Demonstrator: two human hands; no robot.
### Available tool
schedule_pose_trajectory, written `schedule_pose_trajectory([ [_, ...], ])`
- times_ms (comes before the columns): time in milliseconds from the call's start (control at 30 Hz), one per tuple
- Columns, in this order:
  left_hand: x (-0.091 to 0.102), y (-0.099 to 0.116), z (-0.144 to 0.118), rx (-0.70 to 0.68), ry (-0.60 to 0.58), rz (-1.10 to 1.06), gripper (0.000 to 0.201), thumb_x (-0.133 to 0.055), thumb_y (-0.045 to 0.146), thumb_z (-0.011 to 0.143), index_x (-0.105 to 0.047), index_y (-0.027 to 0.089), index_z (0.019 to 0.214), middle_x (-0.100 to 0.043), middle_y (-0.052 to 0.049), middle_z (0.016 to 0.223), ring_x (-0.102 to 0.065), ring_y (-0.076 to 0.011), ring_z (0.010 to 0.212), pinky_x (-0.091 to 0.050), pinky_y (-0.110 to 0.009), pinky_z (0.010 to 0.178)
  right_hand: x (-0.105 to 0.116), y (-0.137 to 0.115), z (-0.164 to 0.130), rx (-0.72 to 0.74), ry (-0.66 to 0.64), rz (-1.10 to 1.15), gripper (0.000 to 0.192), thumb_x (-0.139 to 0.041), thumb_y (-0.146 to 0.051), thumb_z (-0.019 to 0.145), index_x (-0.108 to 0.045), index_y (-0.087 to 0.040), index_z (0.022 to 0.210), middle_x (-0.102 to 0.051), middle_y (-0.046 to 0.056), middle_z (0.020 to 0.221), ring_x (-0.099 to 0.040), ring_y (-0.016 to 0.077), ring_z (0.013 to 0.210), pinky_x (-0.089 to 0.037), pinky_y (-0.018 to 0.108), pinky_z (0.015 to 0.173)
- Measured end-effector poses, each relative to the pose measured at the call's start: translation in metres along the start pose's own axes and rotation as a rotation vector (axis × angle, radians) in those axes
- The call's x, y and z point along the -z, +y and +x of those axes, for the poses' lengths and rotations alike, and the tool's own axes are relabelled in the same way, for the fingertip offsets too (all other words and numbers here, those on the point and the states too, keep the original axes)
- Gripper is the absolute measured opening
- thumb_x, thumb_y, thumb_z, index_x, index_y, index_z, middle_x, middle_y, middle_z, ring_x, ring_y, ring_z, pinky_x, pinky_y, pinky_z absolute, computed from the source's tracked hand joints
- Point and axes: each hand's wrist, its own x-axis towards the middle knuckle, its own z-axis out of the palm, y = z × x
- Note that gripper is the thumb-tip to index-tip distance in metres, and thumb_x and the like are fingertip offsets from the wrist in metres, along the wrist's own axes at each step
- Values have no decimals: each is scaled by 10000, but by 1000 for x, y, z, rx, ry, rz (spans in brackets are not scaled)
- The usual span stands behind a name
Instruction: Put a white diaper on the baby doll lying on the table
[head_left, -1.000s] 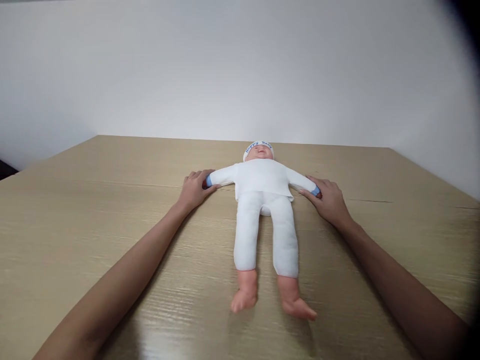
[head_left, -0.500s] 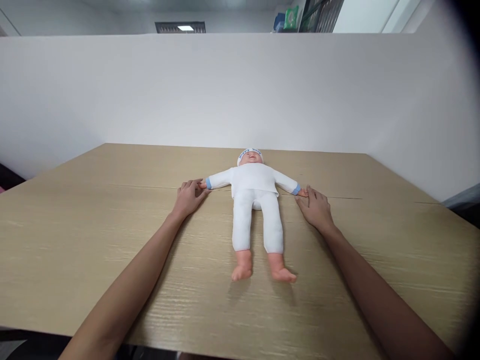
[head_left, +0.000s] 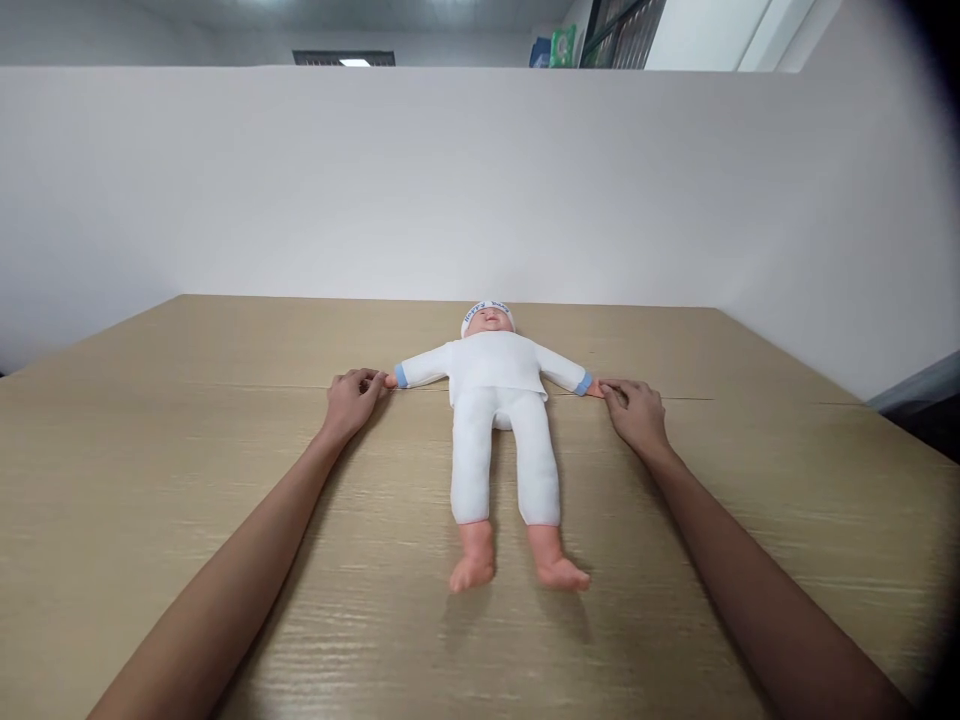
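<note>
1. Presently, the baby doll (head_left: 500, 400) is lying face-up on the wooden table (head_left: 150, 470), between the two hands, arms stretched out sideways and legs pointing back toward the person.
2. Its white body suit is sitting smooth over the trunk and legs; the blue cuffs are showing at both wrists, and the bare feet are resting on the table nearer the person than either hand.
3. At the doll's one outstretched arm, the left hand (head_left: 349, 399) is resting palm-down on the table, fingers loosely curled, fingertips touching the doll's small hand. It is not closing round anything that can be seen.
4. At the doll's other arm, the right hand (head_left: 636, 414) is likewise lying flat, fingers gently bent, fingertips meeting that doll hand. Whether any finger is pinching it cannot be told.
5. Judged step: the doll appears to be being laid out flat and spread, with both of its arms being held at the ends.
6. Judged requirement for a next move: both hands would be needing an even, light contact, as the soft limbs are likely to be flopping or shifting if one side is being let go first.
7. Writing: the doll's white cap (head_left: 487, 308) is bearing blue lettering, too small to read.
8. Beyond the hands, a plain white partition (head_left: 480, 180) is standing along the table's far edge.
</note>
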Motion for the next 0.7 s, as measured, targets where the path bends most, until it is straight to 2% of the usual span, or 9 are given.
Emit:
schedule_pose_trajectory([
  [200, 0, 0, 1, 53, 6, -16, 510, -519, 583, 993, -835, 185, 1026, -832, -115, 1024, -690, -268, 940, -492, -363, 896, -1, 2, -1, 0, 6, 17, 503, -490, -567, 1058, -859, -253, 1194, -782, 164, 1190, -642, 345, 1131, -490, 499, 1011],
  [367, 2, 5, -1, 70, 6, -8, 480, -526, 579, 985, -808, 192, 957, -810, -99, 951, -677, -261, 913, -475, -382, 935, 0, 0, -1, -2, 18, 24, 493, -496, -560, 1056, -864, -260, 1188, -793, 158, 1204, -653, 347, 1141, -485, 512, 1034],
  [533, 2, 6, -1, 91, -3, 11, 456, -528, 581, 980, -781, 203, 944, -800, -98, 969, -673, -271, 929, -457, -387, 901, 1, -3, 1, -1, 21, 37, 498, -496, -567, 1059, -870, -259, 1173, -810, 148, 1215, -671, 342, 1139, -491, 506, 1038],
  [700, 1, 6, -2, 114, -13, 42, 437, -521, 579, 991, -736, 209, 902, -799, -123, 1053, -664, -313, 1036, -445, -427, 958, 3, -5, 2, 6, 12, 47, 499, -500, -556, 1062, -873, -244, 1175, -825, 145, 1230, -690, 336, 1136, -494, 491, 1037],
])
